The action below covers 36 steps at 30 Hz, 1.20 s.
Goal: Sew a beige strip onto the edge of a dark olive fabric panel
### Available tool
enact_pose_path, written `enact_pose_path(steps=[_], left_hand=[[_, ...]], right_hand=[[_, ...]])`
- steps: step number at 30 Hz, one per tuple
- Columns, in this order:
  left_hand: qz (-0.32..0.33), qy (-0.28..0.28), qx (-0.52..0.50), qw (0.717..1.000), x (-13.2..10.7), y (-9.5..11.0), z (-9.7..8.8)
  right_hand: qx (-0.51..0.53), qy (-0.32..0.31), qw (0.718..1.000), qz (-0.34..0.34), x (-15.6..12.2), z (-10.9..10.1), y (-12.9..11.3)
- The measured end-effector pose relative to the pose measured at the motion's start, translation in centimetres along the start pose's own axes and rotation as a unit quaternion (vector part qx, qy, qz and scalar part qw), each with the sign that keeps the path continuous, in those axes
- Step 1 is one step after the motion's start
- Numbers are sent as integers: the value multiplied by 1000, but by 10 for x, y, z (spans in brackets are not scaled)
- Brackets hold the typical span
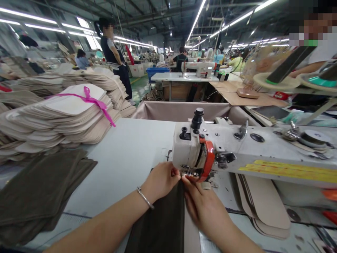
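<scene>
A white industrial sewing machine (185,149) with an orange guard stands over the pale table. Under its head lies a dark brown fabric piece (160,225), running toward me, with a beige panel (192,232) along its right edge. My left hand (160,181) pinches the fabric's edge close to the needle area, thumb and fingertips pressed together. Opposite it, my right hand (202,200) has its index finger and thumb at the same edge, its other fingers resting on the beige panel. The needle and presser foot are largely hidden behind the head and my fingers.
Stacked beige panels (76,105), some tied with a pink ribbon (91,100), rise at the left. Dark fabric pieces (39,189) lie before them. Beige panels (265,203) sit under the machine arm. A fabric-lined bin (181,110) is behind the table. People work farther back.
</scene>
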<state>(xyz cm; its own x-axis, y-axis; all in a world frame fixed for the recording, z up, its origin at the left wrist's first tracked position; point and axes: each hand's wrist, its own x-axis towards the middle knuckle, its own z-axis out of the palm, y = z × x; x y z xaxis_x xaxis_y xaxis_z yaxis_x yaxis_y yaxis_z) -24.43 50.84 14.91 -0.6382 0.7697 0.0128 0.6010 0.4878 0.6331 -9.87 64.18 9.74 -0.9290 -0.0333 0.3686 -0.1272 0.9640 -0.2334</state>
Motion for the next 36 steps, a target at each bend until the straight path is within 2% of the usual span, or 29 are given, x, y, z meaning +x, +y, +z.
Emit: enact_pose_path(steps=[6, 15, 19, 22, 25, 27, 29, 32, 36], left_hand=[[7, 29, 8, 1000, 0, 0, 6], [17, 53, 3, 998, 0, -4, 14], [23, 59, 45, 997, -2, -3, 15], [92, 54, 139, 985, -28, 6, 8], [204, -43, 250, 946, -78, 14, 0], [268, -96, 279, 917, -115, 13, 0], [320, -88, 272, 903, -144, 7, 5], [334, -67, 240, 909, -169, -4, 16], [301, -106, 227, 920, -177, -7, 20]], right_hand=[[47, -9, 999, -1, 0, -2, 1], [10, 7, 1000, -23, 1, -3, 1], [18, -9, 1000, -6, -1, -4, 0], [16, -50, 999, 4, -7, -14, -5], [22, -86, 996, -6, -18, -23, -14], [25, -71, 997, -9, -25, -26, -18], [25, -49, 998, -3, -29, -26, -19], [23, -43, 999, 3, -30, -25, -20], [21, -52, 998, 4, -31, -27, -21]])
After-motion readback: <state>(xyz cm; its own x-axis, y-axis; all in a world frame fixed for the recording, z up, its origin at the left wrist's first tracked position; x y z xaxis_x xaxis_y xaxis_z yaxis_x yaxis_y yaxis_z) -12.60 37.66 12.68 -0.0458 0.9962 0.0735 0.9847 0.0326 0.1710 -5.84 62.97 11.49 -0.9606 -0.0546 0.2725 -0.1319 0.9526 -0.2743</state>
